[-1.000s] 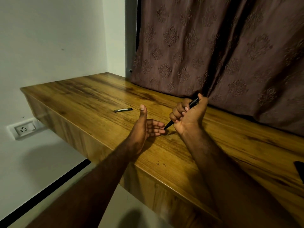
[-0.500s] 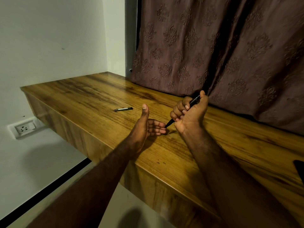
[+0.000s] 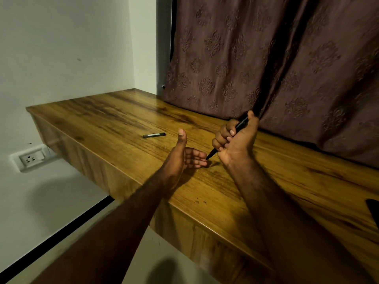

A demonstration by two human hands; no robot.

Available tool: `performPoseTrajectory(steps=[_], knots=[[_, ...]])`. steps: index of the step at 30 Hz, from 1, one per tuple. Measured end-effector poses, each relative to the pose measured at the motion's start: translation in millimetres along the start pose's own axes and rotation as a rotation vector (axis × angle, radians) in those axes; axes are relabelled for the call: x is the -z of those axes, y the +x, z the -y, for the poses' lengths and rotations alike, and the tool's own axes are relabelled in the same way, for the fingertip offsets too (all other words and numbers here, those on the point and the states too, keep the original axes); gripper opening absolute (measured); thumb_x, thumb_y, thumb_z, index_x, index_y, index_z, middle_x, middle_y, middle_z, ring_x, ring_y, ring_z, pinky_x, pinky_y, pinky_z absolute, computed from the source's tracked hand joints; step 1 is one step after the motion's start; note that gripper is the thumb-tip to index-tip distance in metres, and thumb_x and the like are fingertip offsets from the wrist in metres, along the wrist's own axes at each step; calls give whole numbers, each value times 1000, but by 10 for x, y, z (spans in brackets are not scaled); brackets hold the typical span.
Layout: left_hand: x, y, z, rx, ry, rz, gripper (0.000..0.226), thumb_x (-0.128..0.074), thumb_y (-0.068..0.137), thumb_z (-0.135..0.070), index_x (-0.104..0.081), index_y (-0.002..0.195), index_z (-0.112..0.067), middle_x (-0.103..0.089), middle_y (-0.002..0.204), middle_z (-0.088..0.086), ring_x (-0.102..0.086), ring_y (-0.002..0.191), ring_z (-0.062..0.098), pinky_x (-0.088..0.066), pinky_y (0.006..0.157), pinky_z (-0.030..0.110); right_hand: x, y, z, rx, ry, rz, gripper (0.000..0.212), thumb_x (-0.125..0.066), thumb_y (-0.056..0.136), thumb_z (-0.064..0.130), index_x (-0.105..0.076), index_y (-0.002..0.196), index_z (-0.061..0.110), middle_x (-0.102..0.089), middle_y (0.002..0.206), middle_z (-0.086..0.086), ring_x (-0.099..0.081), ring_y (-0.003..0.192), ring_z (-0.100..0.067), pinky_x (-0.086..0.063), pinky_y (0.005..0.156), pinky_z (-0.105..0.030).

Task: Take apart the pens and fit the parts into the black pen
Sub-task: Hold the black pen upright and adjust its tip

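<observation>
My right hand is closed in a fist around a black pen, thumb on its upper end, tip pointing down and left. The pen's tip touches or nearly touches the fingertips of my left hand. That hand is held palm up over the wooden desk, fingers flat, thumb raised, nothing visible in it. A second dark pen part with a pale label lies flat on the desk, well left of both hands.
A patterned brown curtain hangs along the desk's back edge. A white wall socket sits under the desk's left end. A dark object pokes in at the right edge of the desk.
Both hands have stayed almost in place; my right hand with the pen has shifted very slightly. The pen part on the desk has not moved.
</observation>
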State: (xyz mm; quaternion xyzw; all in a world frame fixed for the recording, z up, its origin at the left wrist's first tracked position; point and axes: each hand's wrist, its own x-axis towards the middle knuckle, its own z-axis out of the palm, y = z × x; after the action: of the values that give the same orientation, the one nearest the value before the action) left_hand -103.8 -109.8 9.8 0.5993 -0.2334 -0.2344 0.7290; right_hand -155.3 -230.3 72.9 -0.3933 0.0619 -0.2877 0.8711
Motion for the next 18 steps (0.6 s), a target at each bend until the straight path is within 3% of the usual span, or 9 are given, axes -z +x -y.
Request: performPoseTrajectory(steps=[13,18], knots=[[-3,-18,-8,5,2,3,100,-18,63,-81,-67,88,3,-69,85,21,-69,81,29,-53,76,32,-29,-18,-9,10,-32,19,60,-31,92,57,-27,48,16,-17,38,2,-9,35,-13,-14,42,-14],[-6,-7,-9,2,13,3,99,-17,64,-80,-68,87,2,-69,86,22,-68,84,31,-51,83,36,-19,-9,-2,13,-25,6,58,-31,91,53,-26,47,16,-16,39,2,-9,36,-12,-12,44,-15]])
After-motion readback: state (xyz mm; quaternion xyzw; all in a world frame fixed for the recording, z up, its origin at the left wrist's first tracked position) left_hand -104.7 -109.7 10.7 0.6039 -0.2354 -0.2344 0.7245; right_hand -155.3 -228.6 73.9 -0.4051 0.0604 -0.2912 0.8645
